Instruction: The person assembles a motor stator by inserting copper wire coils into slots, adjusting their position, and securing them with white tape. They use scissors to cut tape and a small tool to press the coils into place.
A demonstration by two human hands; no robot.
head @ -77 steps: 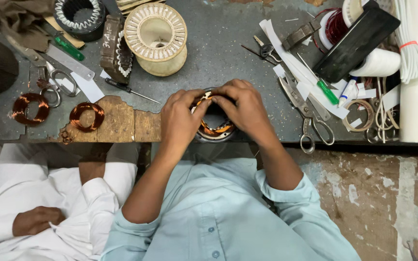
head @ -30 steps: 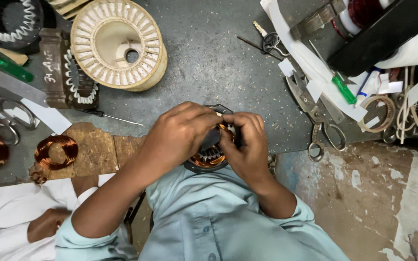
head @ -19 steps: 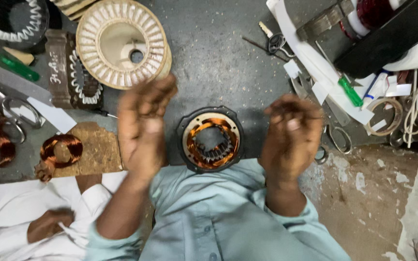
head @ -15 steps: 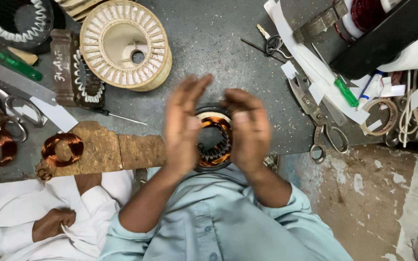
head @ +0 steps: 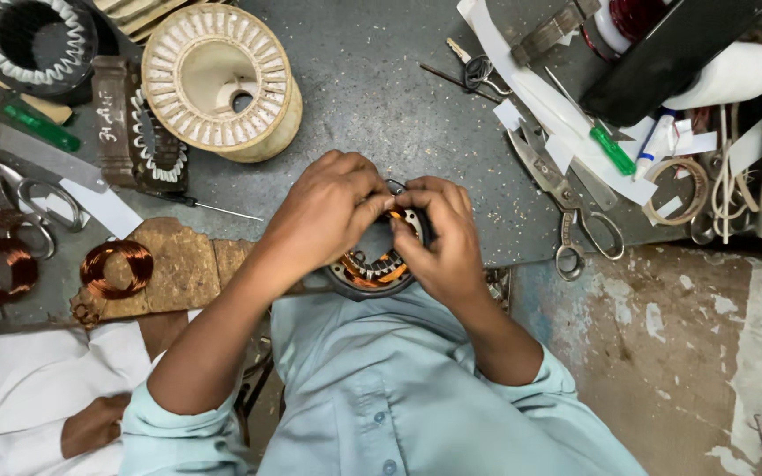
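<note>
Right, both your hands sit on the stator (head: 372, 269), at the near edge of the bench (head: 372, 97), tight against your shirt. Left hand (head: 328, 207) covers its upper-left rim; right hand (head: 447, 238) covers the right side. Fingertips (head: 399, 201) of both are pinched together at the far rim, on something small there; can't tell what. Stator lies flat, bore axis straight up at you, copper windings exposed just below your fingers. Both hands equally close. Scissors (head: 566, 207) lie off to the right, untouched.
</note>
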